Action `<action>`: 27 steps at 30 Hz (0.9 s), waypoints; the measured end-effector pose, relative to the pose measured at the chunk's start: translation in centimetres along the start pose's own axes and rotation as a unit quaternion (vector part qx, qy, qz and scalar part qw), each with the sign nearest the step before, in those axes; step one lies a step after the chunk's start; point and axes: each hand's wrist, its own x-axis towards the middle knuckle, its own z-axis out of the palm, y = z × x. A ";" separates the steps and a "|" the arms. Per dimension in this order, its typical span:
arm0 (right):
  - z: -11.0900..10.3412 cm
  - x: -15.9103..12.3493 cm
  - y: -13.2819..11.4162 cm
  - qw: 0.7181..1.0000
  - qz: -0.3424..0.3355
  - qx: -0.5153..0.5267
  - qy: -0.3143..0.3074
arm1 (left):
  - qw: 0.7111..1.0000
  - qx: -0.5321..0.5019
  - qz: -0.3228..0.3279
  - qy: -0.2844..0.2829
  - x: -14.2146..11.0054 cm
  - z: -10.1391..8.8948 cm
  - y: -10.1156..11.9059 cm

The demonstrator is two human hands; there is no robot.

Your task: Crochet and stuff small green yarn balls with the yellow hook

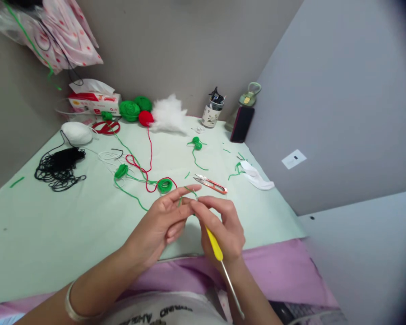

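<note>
My right hand [221,221] grips a crochet hook [214,243] by its yellow handle, its metal tip pointing away from me. My left hand [167,219] meets it at the fingertips, with green yarn [189,189] running over the stretched index finger. Thumb and fingers of the left hand pinch the yarn near the hook's tip; any stitched piece there is mostly hidden. Just beyond the left fingers lies a small green yarn coil [165,185]. Orange-handled thread snips [211,184] rest past the right hand.
Across the back stand a tissue box [101,104], green yarn balls [130,110], a red ball [145,118], white stuffing [169,115], a pen cup [212,113] and a phone [242,125] leaning on a bottle. Black yarn [61,167] and red scissors [107,127] lie left.
</note>
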 end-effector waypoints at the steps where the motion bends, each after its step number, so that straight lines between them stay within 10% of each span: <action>1: -0.1 0.0 0.1 1.000 0.013 0.016 0.003 | 1.000 -0.017 -0.018 -0.009 0.1 -0.2 0.1; 6: -0.1 0.7 0.5 0.944 0.189 0.259 0.076 | 0.999 -0.041 0.005 -0.006 0.4 -0.4 0.4; 17: 0.1 1.2 0.6 0.877 0.264 0.399 0.045 | 0.999 0.010 0.034 -0.022 -0.1 -0.2 -0.1; 27: -0.3 0.2 -0.5 0.994 0.009 0.109 -0.010 | 0.988 0.097 0.115 0.042 -0.1 -0.3 -0.3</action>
